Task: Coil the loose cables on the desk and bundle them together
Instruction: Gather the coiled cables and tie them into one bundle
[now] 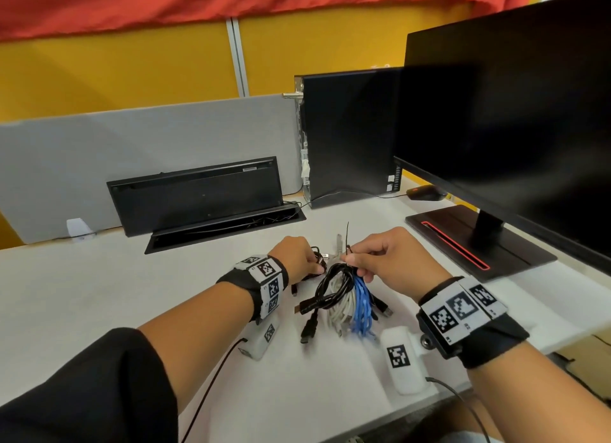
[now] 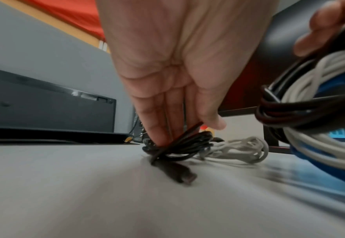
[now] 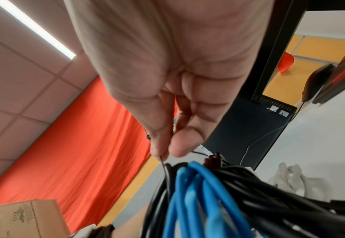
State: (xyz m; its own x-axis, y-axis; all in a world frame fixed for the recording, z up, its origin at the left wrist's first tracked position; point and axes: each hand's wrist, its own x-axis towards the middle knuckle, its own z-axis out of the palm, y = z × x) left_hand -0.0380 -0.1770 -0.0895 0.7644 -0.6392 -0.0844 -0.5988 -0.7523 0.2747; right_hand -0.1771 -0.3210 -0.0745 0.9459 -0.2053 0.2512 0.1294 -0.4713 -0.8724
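A bundle (image 1: 340,297) of coiled black, grey and blue cables hangs just above the white desk (image 1: 99,294). My right hand (image 1: 350,260) holds it up, thumb and forefinger pinching a thin black zip tie (image 1: 347,234) looped round its top. The right wrist view shows the tie (image 3: 163,162) running from my right hand (image 3: 165,151) down into the bundle (image 3: 198,193). Left of the bundle (image 2: 309,104), my left hand (image 1: 315,265) reaches down with straight fingers. Their tips touch a small black cable coil (image 2: 183,148) on the desk, the thumb held apart. A grey cable (image 2: 240,148) lies behind that coil.
A black monitor (image 1: 512,112) on a flat stand base (image 1: 479,244) fills the right side. A PC tower (image 1: 347,135) and a mouse (image 1: 426,193) are behind. An open cable hatch (image 1: 198,194) sits at the back, against the grey partition (image 1: 132,138). White marker blocks (image 1: 401,356) lie near me.
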